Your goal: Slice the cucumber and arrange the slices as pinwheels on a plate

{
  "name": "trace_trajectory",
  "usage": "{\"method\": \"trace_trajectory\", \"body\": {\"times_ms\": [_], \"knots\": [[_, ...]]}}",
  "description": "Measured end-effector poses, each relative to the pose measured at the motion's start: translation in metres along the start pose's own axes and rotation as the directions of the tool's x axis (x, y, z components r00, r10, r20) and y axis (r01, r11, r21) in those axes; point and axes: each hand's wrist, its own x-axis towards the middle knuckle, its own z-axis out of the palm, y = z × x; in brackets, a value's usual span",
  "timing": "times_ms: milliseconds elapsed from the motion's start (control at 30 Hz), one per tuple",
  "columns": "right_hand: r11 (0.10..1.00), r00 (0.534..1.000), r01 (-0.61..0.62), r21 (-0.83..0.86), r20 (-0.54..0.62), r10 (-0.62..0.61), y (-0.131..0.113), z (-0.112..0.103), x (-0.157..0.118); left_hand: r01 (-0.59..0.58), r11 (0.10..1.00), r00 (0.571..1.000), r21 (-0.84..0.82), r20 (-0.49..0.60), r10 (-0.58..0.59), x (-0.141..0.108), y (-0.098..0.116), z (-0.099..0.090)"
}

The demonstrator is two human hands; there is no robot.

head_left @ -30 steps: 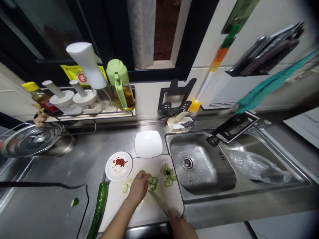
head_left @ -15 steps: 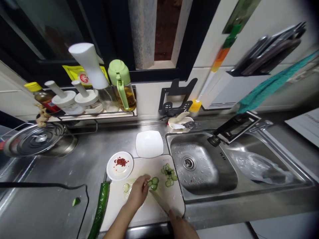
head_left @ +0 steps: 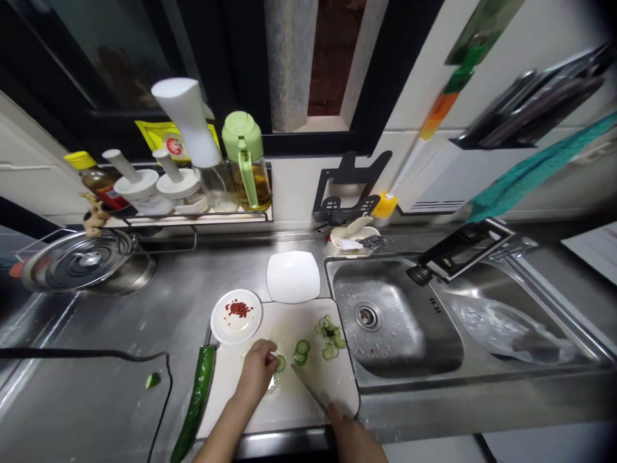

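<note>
My left hand (head_left: 259, 368) is over the white cutting board (head_left: 270, 418), its fingertips pinched on a thin cucumber slice (head_left: 280, 364). My right hand (head_left: 349, 436), low in the view, is closed round the handle of a knife (head_left: 309, 391). The blade lies slanted over the board, its tip near a small stack of cucumber slices (head_left: 301, 352). Farther right on the board is a looser pile of slices (head_left: 330, 337). A long whole-looking cucumber (head_left: 196, 402) rests along the board's left edge.
A white plate with red berries (head_left: 237, 326) overlaps the board's far left corner; a white square plate (head_left: 293, 276) stands behind. To the right is a steel sink (head_left: 400, 321). A cucumber end (head_left: 153, 381) and black cord (head_left: 166, 386) lie left. Bottles line the rack (head_left: 202, 218).
My left hand has drawn left, away from the small stack, with a slice between its fingertips. The knife has barely moved. The camera view has shifted slightly.
</note>
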Motion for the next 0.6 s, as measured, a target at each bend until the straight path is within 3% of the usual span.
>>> {"method": "trace_trajectory", "body": {"times_ms": [267,600], "knots": [[0.999,0.999,-0.031,0.034,0.025,0.03,-0.004,-0.007,-0.002,0.008,1.0,0.996,0.013,-0.087,-0.007,-0.008,-0.009,0.012],[1.0,1.0,-0.015,-0.005,-0.021,0.015,-0.012,0.005,0.011,0.208,0.961,0.978,0.18,-0.025,-0.207,-0.004,0.008,0.005]]}}
